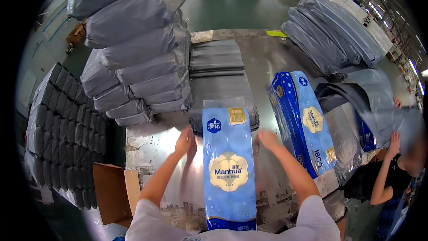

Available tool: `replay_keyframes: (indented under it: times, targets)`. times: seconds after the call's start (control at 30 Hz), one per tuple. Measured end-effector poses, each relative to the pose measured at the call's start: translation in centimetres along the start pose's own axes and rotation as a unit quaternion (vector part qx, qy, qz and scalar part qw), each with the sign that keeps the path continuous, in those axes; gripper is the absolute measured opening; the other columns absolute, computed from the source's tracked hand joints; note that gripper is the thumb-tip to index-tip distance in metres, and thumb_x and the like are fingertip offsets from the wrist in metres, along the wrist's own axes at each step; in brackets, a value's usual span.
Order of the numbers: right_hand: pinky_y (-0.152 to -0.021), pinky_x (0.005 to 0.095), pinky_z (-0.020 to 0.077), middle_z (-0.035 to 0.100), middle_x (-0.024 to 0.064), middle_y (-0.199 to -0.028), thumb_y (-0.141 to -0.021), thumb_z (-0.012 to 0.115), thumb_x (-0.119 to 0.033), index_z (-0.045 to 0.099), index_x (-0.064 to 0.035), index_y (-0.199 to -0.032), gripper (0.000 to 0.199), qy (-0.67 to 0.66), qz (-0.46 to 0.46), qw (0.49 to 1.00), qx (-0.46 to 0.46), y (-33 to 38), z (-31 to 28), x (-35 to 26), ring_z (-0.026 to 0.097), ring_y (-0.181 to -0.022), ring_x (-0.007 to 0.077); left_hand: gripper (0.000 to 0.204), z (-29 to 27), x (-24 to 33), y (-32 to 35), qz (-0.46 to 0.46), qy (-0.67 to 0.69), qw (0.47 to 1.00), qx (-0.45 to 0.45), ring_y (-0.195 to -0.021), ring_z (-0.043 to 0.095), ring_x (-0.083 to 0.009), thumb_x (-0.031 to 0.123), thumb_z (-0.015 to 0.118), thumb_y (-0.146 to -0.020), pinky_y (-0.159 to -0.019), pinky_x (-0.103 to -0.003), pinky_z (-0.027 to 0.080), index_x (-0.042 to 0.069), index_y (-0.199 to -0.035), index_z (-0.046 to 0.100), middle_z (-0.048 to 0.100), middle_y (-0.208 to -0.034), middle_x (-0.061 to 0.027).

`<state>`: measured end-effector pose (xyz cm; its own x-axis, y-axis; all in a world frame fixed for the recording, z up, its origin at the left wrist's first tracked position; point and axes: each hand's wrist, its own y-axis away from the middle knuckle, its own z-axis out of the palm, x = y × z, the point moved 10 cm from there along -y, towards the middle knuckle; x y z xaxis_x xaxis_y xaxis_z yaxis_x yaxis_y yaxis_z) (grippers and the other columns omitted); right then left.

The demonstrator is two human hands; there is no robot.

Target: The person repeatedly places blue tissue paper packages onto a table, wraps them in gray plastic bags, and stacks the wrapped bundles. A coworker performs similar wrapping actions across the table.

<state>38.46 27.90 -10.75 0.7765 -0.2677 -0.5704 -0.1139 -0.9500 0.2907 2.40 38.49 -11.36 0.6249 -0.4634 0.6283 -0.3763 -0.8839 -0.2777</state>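
Step seems bagging: pack lies on table between left hand and right hand, far end over grey bags. Hands are apart, near bag edges; whether they pinch film, cannot tell. Next move probably calls for opening bag mouth evenly. Pack looks long, glossy, light blue, cream label in middle

Wears a pale greyish-white shirt of soft, lightly creased fabric, with a loose, plain left sleeve and a matching right sleeve, both short and wide. Bears a small bluish-grey mark on the front, too cropped to make out. Shows bare forearms, a bare left hand and a bare right hand.
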Motion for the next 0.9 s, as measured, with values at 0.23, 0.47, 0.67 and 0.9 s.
replay_keyframes:
  times: [0.23, 0.47, 0.67, 0.9]
  targets:
    - [-0.080, 0.0353, 0.0421, 0.050, 0.0107, -0.109, -0.072, 0.051, -0.011, 0.055, -0.0050, -0.094, 0.023, 0.286, -0.256, 0.919, 0.090, -12.8, 2.6, -5.6, 0.047, -0.101, 0.0237, 0.036, 9.4, -2.4, -10.4, 0.054, 0.073, 0.982, -0.165, -0.100, 0.049, -0.0372, 0.004, 0.045, -0.078, -0.082, -0.038, 0.042, 0.005, -0.114, 0.048, 0.053, -0.106, -0.0218]
    - [-0.070, 0.0384, 0.0472, 0.057, 0.0128, -0.096, -0.074, 0.051, -0.013, 0.058, -0.0066, -0.084, 0.014, 0.259, -0.231, 0.935, 0.073, -16.4, 3.9, -4.4, 0.057, -0.086, 0.0282, 0.031, 5.9, 0.0, -9.2, 0.089, -0.008, 0.991, -0.097, -0.092, 0.055, -0.0309, 0.011, 0.055, -0.073, -0.078, -0.037, 0.042, 0.006, -0.103, 0.053, 0.057, -0.096, -0.0165]
    - [-0.062, 0.0334, 0.0450, 0.058, 0.0122, -0.082, -0.076, 0.052, -0.006, 0.055, -0.0042, -0.081, 0.005, -0.094, -0.141, 0.955, 0.244, -14.2, -4.4, -5.2, 0.057, -0.073, 0.0290, 0.016, 5.8, -0.3, -14.0, 0.053, -0.368, 0.928, 0.007, -0.073, 0.056, -0.0245, 0.013, 0.050, -0.074, -0.067, -0.034, 0.040, 0.009, -0.089, 0.048, 0.051, -0.082, -0.0082]
    - [-0.062, 0.0337, 0.0459, 0.055, 0.0124, -0.094, -0.075, 0.054, -0.002, 0.048, -0.0040, -0.084, 0.011, -0.068, -0.278, 0.907, 0.309, -3.3, -3.3, -6.9, 0.057, -0.075, 0.0276, 0.018, 2.7, 2.2, -7.8, 0.033, -0.040, 0.993, 0.109, -0.070, 0.052, -0.0358, -0.001, 0.048, -0.073, -0.056, -0.041, 0.042, 0.007, -0.087, 0.042, 0.048, -0.083, -0.0137]
